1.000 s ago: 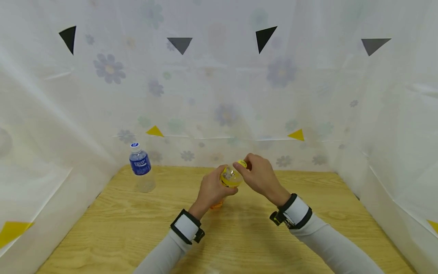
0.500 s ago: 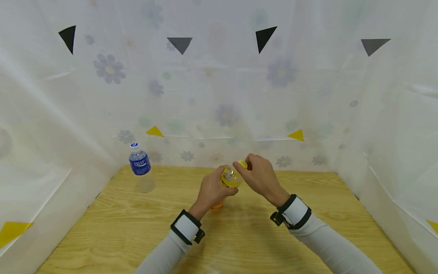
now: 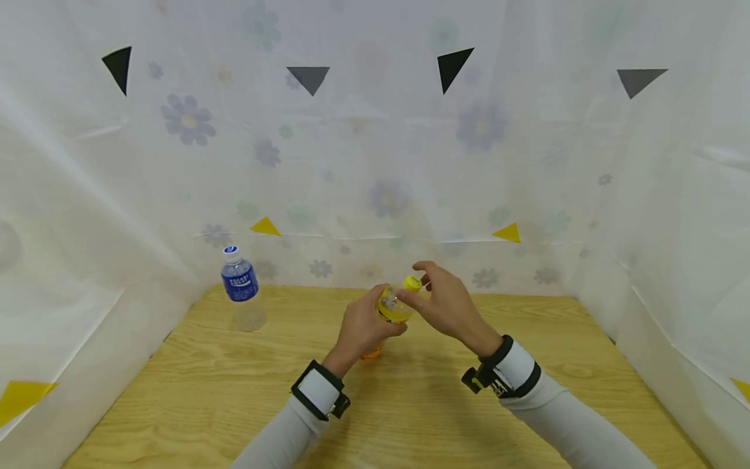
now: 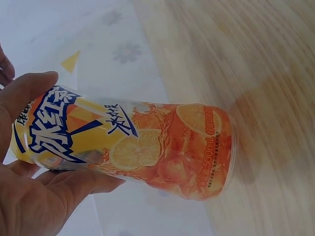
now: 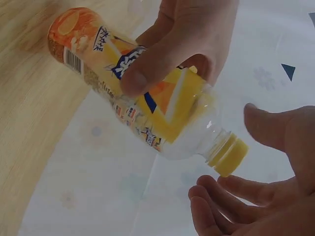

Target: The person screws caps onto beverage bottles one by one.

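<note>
My left hand (image 3: 359,327) grips a drink bottle (image 4: 170,147) around its upper label, thumb on one side and fingers on the other. The bottle has an orange and yellow label with lemon slices and a clear shoulder. It leans with its base low, near the table; whether the base touches is unclear. A yellow cap (image 5: 230,154) sits on its neck. Around that cap, my right hand (image 3: 450,305) has its thumb and fingers spread. In the right wrist view the thumb stands apart from the cap, and the fingertips (image 5: 206,184) are close beside it.
A clear bottle (image 3: 240,283) with a blue label and white cap stands upright at the table's back left. The wooden table (image 3: 234,378) is bounded by white flowered sheeting (image 3: 375,143) at the back and both sides.
My right thumb and fingers have loosened from the yellow cap and spread apart, exposing more of it. The left hand and its bottle have barely moved.
</note>
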{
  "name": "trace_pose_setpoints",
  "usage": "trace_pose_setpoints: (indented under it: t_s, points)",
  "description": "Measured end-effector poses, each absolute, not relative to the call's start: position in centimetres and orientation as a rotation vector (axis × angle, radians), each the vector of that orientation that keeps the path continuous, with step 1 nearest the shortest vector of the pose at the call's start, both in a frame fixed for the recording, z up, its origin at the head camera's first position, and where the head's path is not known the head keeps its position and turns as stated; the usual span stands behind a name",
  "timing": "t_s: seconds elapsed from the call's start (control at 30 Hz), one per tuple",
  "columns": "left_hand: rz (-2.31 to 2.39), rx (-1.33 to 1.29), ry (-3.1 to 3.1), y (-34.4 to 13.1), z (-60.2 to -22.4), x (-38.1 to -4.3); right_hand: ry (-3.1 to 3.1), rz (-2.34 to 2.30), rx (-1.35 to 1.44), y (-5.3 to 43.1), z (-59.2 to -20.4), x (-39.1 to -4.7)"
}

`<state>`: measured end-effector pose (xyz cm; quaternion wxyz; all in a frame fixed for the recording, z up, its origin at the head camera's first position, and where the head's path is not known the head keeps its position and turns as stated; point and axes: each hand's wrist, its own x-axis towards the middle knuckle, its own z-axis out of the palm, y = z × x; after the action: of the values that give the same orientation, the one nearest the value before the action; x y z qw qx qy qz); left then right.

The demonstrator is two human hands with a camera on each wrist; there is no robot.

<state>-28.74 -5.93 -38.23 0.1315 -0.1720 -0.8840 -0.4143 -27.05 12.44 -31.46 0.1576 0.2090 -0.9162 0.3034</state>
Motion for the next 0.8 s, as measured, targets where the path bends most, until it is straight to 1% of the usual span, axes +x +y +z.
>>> trace_pose_setpoints:
  t_s: [0.3, 0.8]
  points:
    - [-1.234, -0.489, -2.567, -5.96, -38.39, -28.75, -2.578, 0.867, 0.740, 12.50, -31.60, -26.67]
    - [-1.238, -0.487, -2.576, -5.98, -38.33, -28.95, -2.517, 0.869, 0.752, 12.26, -31.79, -26.97]
